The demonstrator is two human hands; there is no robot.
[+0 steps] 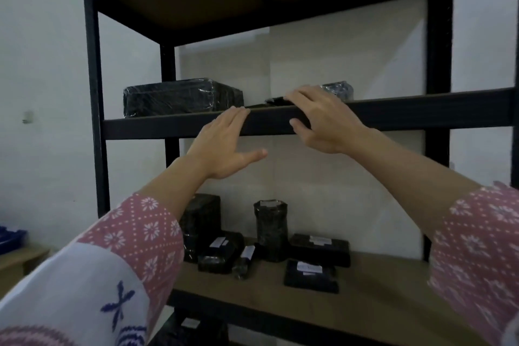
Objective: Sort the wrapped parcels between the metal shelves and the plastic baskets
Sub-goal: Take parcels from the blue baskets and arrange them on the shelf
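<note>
While both hands reach up to the front rail of the upper shelf (393, 109), the sorting looks only partly done. The left hand (224, 146) is open and flat, its fingertips touching the rail and holding nothing. The right hand (317, 118) curls over the rail, fingers resting on a flat dark parcel (273, 100) just behind it; whether it truly grips it I cannot tell. A large wrapped parcel (179, 98) sits beyond the left hand, a small one (338, 90) behind the right. Well below the hands, several parcels (309, 250) crowd the lower shelf (379, 303), probably unsorted. A blue basket (9, 236) shows far to the left.
</note>
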